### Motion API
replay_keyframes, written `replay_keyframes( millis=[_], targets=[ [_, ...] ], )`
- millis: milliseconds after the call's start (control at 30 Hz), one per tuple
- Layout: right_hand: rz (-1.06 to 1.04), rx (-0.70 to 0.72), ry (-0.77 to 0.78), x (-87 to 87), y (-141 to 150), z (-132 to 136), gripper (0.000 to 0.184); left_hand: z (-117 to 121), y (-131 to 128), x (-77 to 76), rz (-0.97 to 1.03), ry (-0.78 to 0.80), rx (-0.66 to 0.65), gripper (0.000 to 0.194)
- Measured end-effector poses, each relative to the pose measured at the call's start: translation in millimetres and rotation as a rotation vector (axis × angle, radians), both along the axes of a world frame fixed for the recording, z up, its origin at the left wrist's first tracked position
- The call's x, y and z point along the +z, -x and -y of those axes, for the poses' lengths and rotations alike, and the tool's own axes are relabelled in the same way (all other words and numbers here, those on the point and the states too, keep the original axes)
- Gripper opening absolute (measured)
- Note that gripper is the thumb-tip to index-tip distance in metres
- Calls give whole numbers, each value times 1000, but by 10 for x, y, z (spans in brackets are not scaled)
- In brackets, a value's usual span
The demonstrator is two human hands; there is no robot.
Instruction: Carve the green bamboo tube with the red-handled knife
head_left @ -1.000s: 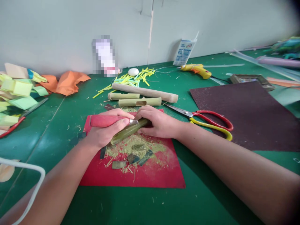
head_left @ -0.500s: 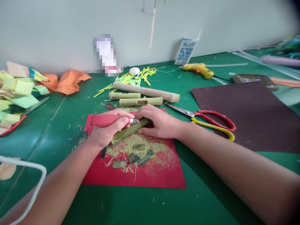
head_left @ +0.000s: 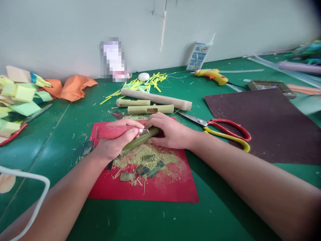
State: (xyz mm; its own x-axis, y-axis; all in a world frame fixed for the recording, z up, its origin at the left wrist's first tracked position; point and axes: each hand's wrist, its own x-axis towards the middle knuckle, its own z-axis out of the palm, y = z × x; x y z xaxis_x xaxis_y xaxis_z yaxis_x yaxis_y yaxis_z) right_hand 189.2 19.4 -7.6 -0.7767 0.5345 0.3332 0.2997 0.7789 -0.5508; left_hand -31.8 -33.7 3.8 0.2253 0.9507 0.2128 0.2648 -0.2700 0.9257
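No text can be read, even on the blue-and-white carton (head_left: 199,56).

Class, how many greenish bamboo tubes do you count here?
3: the held tube in the right hand; the nearer tube and the farther tube, behind the red mat. More could be hidden.

Right hand (head_left: 169,130): palm down, fingers (head_left: 153,119) curled. Left hand (head_left: 112,145): just beside right hand, gripping, thumb (head_left: 131,134) pointing toward it. Forearms (head_left: 225,160) bare.
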Motion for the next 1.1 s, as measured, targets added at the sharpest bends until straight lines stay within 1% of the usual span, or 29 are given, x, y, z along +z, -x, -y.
replay_keyframes(
  millis=[167,267,500,733,867,1100],
  targets=[
    [-14,7,14,2,0,0,26,20,-30,65,-173,-179,-25,15],
    [-8,9,21,5,-3,-2,26,29,-36,79,-200,-213,-31,14],
    [-5,0,15,3,0,0,26,32,-7,65,-187,-155,-2,16],
    [-2,0,22,7,7,-4,23,11,6,-14,-57,-49,28,18],
    [-15,6,25,4,7,-2,23,-1,-9,-23,9,-45,20,20],
    [-16,17,33,6,4,-6,23,-26,-17,-44,37,-47,22,21]
  ],
)
